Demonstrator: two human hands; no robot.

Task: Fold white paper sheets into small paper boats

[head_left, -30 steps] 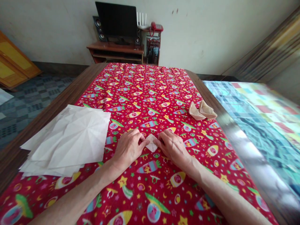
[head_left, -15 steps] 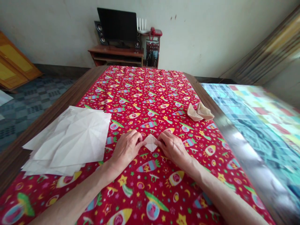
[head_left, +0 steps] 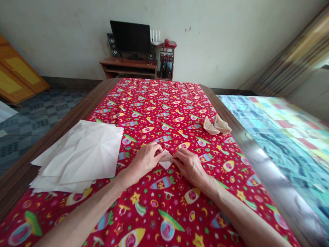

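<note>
A small folded white paper piece (head_left: 166,160) lies on the red patterned cloth (head_left: 164,113) in the middle of the table. My left hand (head_left: 145,160) pinches its left side with curled fingers. From the right, my right hand (head_left: 189,164) presses and pinches the other side. Both hands rest on the cloth, and the paper is partly hidden under the fingertips.
A stack of creased white sheets (head_left: 79,156) lies to the left. A folded tan paper shape (head_left: 216,125) sits at the right near the table's edge. A bed with a coloured cover (head_left: 277,137) adjoins on the right. A desk with a monitor (head_left: 131,36) stands at the wall.
My fingers have closed in over the small paper, covering more of it than before. The view has tilted so the table sits lower in the picture.
</note>
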